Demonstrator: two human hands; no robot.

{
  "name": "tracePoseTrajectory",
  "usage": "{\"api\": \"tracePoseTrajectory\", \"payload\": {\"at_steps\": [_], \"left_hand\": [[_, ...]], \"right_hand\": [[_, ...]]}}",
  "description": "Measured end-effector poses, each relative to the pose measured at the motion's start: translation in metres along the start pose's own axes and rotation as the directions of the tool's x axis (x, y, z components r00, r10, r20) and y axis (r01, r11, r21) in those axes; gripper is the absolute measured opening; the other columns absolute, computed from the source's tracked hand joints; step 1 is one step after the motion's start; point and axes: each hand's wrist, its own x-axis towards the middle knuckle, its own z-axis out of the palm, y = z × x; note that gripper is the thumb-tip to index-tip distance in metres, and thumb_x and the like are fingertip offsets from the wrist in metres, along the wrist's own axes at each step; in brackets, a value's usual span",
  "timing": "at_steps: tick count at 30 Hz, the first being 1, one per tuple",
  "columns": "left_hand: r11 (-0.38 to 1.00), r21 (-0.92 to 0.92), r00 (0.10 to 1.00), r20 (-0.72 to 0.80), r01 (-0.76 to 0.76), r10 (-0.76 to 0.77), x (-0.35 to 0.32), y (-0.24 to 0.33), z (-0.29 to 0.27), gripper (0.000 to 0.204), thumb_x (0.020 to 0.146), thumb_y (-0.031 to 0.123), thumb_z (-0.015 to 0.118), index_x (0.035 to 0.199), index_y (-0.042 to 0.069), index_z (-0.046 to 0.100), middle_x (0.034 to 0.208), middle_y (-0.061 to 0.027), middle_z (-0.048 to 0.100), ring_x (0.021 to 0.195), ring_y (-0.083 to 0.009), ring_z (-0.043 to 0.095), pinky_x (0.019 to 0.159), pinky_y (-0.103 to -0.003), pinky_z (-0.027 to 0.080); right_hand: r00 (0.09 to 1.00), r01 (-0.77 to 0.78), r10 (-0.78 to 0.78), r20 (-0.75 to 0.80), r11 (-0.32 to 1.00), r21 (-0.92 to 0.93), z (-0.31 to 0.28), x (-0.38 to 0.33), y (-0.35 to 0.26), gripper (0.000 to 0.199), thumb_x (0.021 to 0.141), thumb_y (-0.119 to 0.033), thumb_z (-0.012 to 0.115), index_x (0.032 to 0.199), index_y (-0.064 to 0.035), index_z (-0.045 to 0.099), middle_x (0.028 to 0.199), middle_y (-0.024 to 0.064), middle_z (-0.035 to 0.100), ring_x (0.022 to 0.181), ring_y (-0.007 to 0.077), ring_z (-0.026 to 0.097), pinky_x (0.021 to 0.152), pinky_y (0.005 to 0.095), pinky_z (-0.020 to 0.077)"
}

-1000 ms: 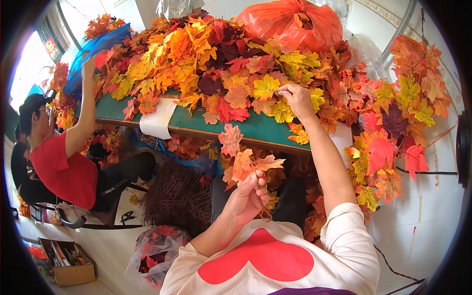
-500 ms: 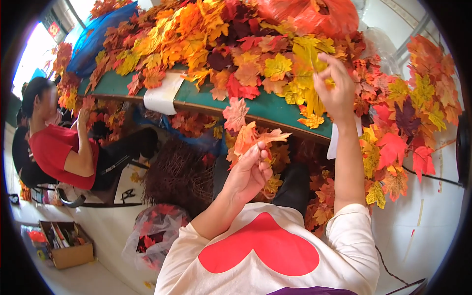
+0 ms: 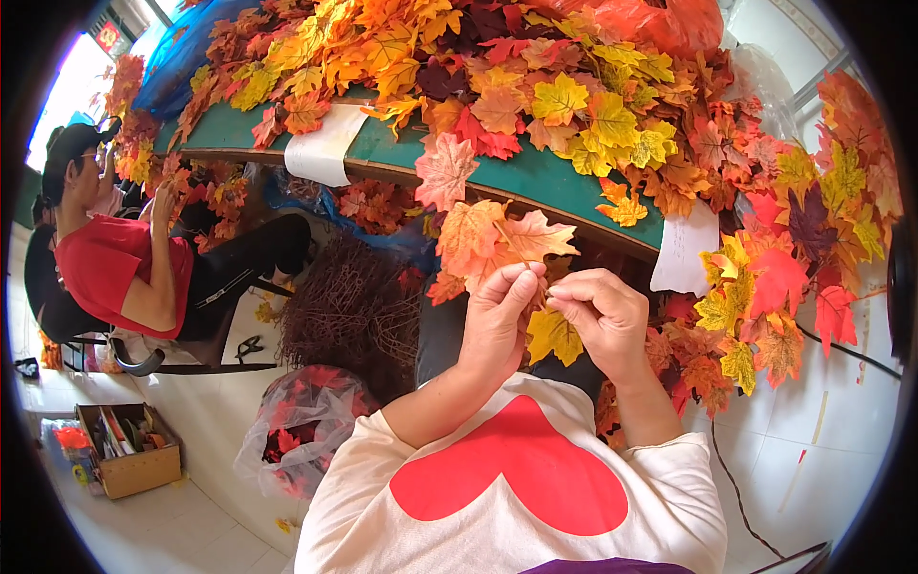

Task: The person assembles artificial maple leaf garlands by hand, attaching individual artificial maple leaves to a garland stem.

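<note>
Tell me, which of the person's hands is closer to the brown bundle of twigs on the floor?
Left. The left hand is just right of the twig bundle; the right hand is farther right, beyond the left one.

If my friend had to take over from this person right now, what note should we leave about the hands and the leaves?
Left hand: fingers pinched on the stems of a small bunch of orange leaves, held up in front of the chest.
Right hand: fingertips meet the left hand at the stems, with a yellow leaf just below.
Leaf pile: heaped on the green table.
Bundle of brown twigs: on the floor to the left.
Done: a few leaves gathered in hand.
Left: most leaves are on the table, loose.
</note>
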Motion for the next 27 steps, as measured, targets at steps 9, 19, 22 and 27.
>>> {"api": "tracePoseTrajectory", "payload": {"at_steps": [9,19,22,27], "left_hand": [[0.995,0.073,0.997,-0.027,-0.071,0.073,-0.006,0.001,0.008,0.009,0.085,0.011,0.058,0.093,0.006,0.059,0.085,-0.0025,0.061,0.074,-0.0093,0.055,0.069,-0.023,0.044],[0.981,0.142,0.991,0.014,-0.133,0.132,-0.007,-0.003,0.007,0.007,0.085,0.009,0.057,0.092,0.006,0.058,0.091,-0.0041,0.063,0.074,-0.0087,0.057,0.067,-0.022,0.044],[0.957,0.199,0.976,0.081,-0.213,0.200,-0.008,-0.004,0.005,0.011,0.086,0.008,0.056,0.094,0.002,0.059,0.088,-0.0035,0.063,0.078,-0.0068,0.056,0.070,-0.021,0.045],[0.963,0.176,0.978,0.053,-0.206,0.199,-0.009,-0.010,0.004,0.006,0.086,0.006,0.056,0.091,0.006,0.057,0.091,-0.0043,0.064,0.073,-0.0075,0.056,0.067,-0.022,0.043]], "right_hand": [[0.994,0.075,-0.078,-0.072,0.996,-0.043,0.002,-0.006,-0.001,0.013,0.069,0.003,0.069,0.078,-0.0021,0.061,0.079,0.0088,0.063,0.069,0.0164,0.062,0.058,0.0246,0.0504],[0.993,0.033,-0.037,-0.109,0.999,-0.041,0.004,-0.008,-0.005,0.013,0.067,0.004,0.069,0.076,-0.0007,0.061,0.077,0.0084,0.063,0.068,0.0160,0.061,0.060,0.0240,0.0486],[0.991,-0.013,0.006,-0.135,0.999,-0.048,0.007,-0.008,-0.007,0.011,0.068,0.004,0.069,0.075,-0.0004,0.061,0.076,0.0083,0.063,0.067,0.0155,0.061,0.060,0.0237,0.0481],[0.986,0.011,-0.019,-0.165,0.999,-0.047,0.011,-0.009,0.000,0.011,0.070,0.004,0.068,0.077,-0.0001,0.060,0.075,0.0097,0.062,0.066,0.0148,0.060,0.055,0.0230,0.0488]]}}
